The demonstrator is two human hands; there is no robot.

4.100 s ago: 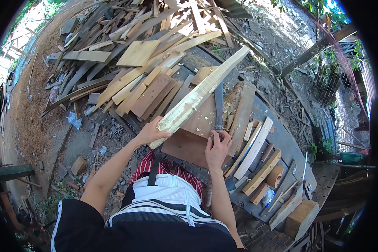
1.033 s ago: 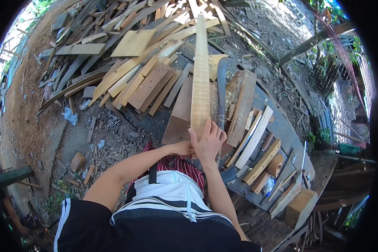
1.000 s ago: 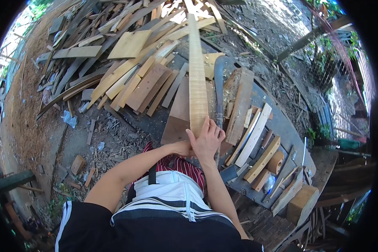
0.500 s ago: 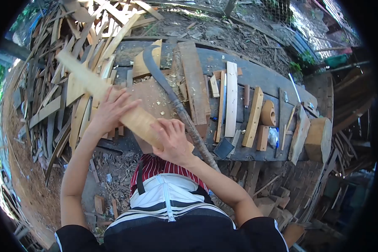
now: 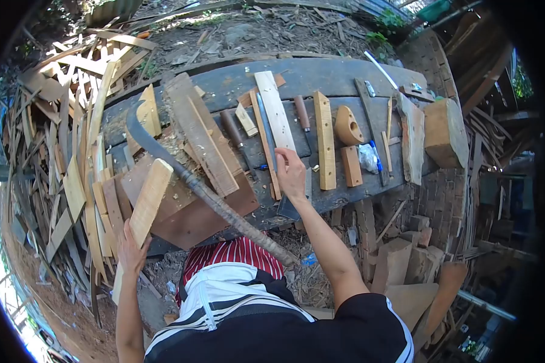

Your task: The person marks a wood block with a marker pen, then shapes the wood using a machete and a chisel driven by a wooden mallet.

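Observation:
In the head view, my left hand (image 5: 132,251) grips a light wooden board (image 5: 152,196) at the lower left, its upper end tilted up over the workbench. My right hand (image 5: 291,173) touches the lower end of a pale wooden strip (image 5: 274,112), its fingers bent together. Beside that strip lie a thin orange-brown stick (image 5: 264,145) and a dark-handled chisel (image 5: 231,128). A long curved blade with a wrapped handle (image 5: 224,212) crosses the bench between my hands, over a brown board (image 5: 215,218). What lies under my right fingertips is hidden.
On the dark bench (image 5: 224,78) stand a holed wooden bar (image 5: 324,139), a rounded wooden block (image 5: 347,126), a small block (image 5: 351,166) and a large block (image 5: 445,133). Scrap wood (image 5: 72,181) is heaped at the left. Thick planks (image 5: 200,133) lie at the back centre.
My right hand has let go of the light board and moved right to the pale strip. My left hand has carried the board down and left. The view has shifted to the right.

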